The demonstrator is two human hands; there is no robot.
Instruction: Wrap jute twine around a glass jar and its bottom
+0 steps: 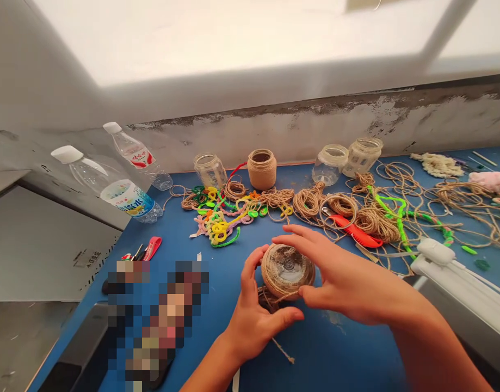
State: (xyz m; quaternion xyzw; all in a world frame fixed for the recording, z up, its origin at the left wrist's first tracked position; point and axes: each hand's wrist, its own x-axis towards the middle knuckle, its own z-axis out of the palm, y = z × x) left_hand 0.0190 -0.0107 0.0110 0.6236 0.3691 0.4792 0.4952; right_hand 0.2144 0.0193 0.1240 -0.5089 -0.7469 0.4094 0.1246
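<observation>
Lengthwise, a blue workbench (339, 354) runs below a peeling wall (298, 125), crowded with plastic water bottles (123, 198), glass jars (210, 170), chenille stems (219, 220) and coils of jute twine (309, 200). Nearest the person, a jute-wrapped glass jar (288, 271) lies on its side on the bench, between both hands. The left hand (250, 326) cups its near side, fingers (250, 267) upright against the wrapping. The right hand (343, 277) spreads across the far side, fingers (298, 234) curved over the top; neither hand pinches, and how hard they press cannot be told. Beneath the jar sits a loose tangle of twine (268, 298), with a frayed tail (283, 351) trailing toward the person. Slackened fingers could let the rounded jar roll, while wraps at its smooth glass end might slip. A snagged tail could pull the tangle tighter.
</observation>
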